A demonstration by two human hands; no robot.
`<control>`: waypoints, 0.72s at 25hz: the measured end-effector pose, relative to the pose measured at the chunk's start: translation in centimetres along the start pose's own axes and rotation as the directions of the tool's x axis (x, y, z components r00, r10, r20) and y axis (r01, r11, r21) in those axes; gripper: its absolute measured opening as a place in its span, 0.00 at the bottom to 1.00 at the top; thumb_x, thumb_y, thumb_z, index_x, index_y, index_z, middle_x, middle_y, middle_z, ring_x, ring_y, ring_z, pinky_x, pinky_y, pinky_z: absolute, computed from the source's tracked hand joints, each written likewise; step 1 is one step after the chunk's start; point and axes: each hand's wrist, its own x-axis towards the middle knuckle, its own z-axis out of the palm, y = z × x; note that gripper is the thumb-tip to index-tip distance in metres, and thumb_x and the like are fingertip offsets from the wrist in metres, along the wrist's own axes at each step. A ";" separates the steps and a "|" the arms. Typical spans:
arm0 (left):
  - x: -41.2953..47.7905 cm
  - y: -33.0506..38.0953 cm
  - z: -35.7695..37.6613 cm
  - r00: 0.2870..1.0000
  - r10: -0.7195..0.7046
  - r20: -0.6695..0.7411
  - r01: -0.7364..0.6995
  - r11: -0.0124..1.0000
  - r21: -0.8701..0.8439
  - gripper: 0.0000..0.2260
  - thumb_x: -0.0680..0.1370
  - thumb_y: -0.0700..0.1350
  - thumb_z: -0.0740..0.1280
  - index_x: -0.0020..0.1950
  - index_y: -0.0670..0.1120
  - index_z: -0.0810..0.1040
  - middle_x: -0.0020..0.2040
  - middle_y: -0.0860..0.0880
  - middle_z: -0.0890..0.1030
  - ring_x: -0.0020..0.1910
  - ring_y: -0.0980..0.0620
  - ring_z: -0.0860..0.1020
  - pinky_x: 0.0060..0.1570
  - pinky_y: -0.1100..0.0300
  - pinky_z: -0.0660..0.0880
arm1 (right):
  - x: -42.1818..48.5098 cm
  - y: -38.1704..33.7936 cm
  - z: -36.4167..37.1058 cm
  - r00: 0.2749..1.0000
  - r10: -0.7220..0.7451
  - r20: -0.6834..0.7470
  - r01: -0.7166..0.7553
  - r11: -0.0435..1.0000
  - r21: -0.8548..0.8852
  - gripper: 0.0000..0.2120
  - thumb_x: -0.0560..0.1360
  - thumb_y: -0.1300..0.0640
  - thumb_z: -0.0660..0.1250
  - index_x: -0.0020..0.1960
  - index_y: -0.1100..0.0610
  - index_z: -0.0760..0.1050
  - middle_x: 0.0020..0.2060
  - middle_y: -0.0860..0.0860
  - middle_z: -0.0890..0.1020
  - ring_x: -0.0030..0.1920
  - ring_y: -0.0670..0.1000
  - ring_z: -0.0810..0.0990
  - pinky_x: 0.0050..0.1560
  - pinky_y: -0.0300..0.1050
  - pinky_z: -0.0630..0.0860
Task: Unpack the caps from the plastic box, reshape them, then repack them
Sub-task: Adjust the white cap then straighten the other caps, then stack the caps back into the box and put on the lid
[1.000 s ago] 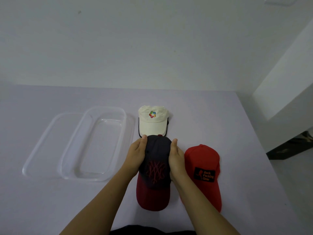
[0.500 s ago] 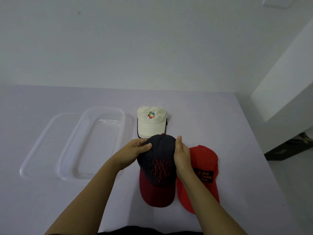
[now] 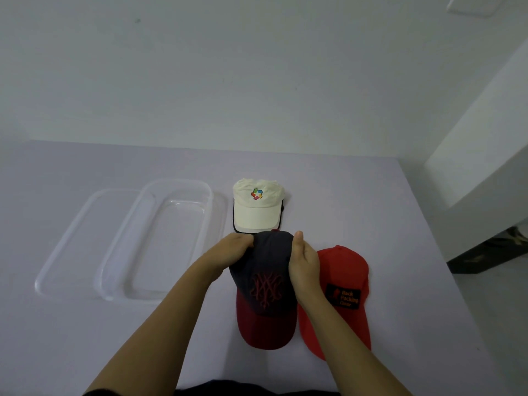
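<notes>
Lid (image 3: 71, 252), clear and flat, lies farthest left on the table (image 3: 400, 224), with the plastic box (image 3: 134, 298) overlapping its right side. The left hand (image 3: 228, 252) curls its fingers over the navy cap (image 3: 265, 270) at the crown's 10 o'clock edge. The white cap (image 3: 257, 215) sits at the navy cap's 12 o'clock, brim touching it. The right hand (image 3: 304, 264) lies against the crown at 3 o'clock, thumb straight; its fingers are hidden, so I cannot tell its grip. The right forearm covers part of the red cap (image 3: 347, 270).

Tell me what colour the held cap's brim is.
The navy fabric cap's brim is dark red; head view.
</notes>
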 end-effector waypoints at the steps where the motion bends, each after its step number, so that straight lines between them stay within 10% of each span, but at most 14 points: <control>1: -0.1 0.1 0.3 0.999 -0.004 -0.045 0.002 0.999 -0.038 0.10 0.77 0.47 0.55 0.42 0.43 0.69 0.41 0.43 0.73 0.41 0.50 0.70 0.44 0.57 0.65 | 0.0 -0.1 0.1 1.000 -0.019 -0.017 0.018 1.000 -0.010 0.24 0.80 0.46 0.53 0.28 0.54 0.57 0.24 0.49 0.61 0.27 0.47 0.61 0.29 0.43 0.59; 7: -1.2 0.2 -0.5 0.990 0.132 0.045 -0.117 0.962 -0.247 0.15 0.74 0.52 0.70 0.57 0.46 0.78 0.52 0.47 0.84 0.50 0.50 0.83 0.49 0.60 0.79 | 0.2 -0.2 1.0 0.999 0.026 0.034 -0.029 0.995 0.092 0.29 0.80 0.43 0.51 0.45 0.68 0.75 0.42 0.65 0.81 0.43 0.61 0.81 0.48 0.57 0.80; 18: -3.9 -2.4 -13.8 0.987 0.158 -0.035 -0.161 0.950 -0.268 0.11 0.74 0.47 0.69 0.55 0.45 0.81 0.50 0.47 0.85 0.49 0.50 0.83 0.48 0.60 0.79 | -1.3 -3.1 11.8 0.940 0.139 0.312 -0.189 0.972 0.138 0.29 0.78 0.37 0.42 0.62 0.55 0.70 0.57 0.54 0.78 0.58 0.53 0.76 0.62 0.54 0.73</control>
